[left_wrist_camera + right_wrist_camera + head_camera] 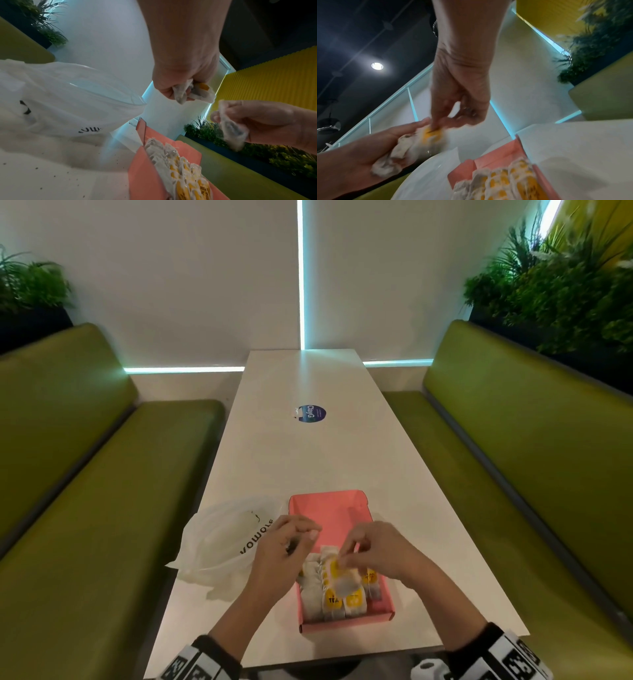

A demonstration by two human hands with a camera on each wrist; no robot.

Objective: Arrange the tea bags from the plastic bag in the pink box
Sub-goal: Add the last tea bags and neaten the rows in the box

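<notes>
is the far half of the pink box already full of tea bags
No, the pink box shows bare floor there; the tea bags fill only its near half.

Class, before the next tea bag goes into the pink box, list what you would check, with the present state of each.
1. Right hand grips a tea bag: ok.
2. Left hand holds spare bags: ok.
3. Free space at the far end of the box: ok.
4. Rows already in the box stand orderly: ok.
5. Plastic bag within reach beside the box: ok.
6. Bags left inside the plastic bag: cannot tell.
</notes>
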